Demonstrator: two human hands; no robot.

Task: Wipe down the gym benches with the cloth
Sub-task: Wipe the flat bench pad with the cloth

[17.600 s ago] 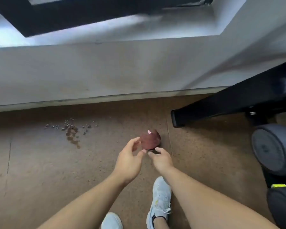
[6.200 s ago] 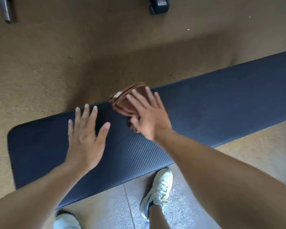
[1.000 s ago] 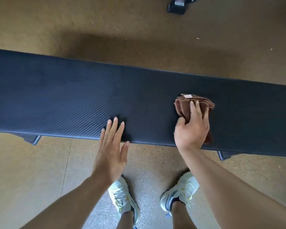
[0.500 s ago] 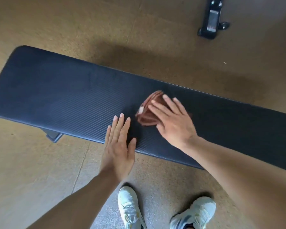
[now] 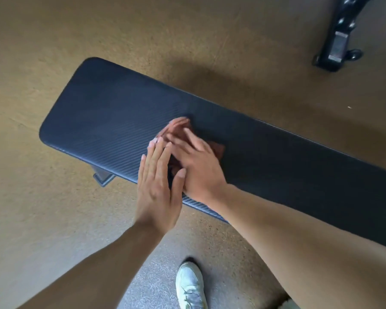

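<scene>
Cloth pinned flat under right hand near bench's front edge, palm pressing, not clenched, to scrub; left hand open, flat alongside, prob for balance

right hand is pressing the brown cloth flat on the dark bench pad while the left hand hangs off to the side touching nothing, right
Not quite. In the head view the left hand lies flat on the dark ribbed bench pad, beside the right hand, which presses the folded brown cloth flat there.
</scene>
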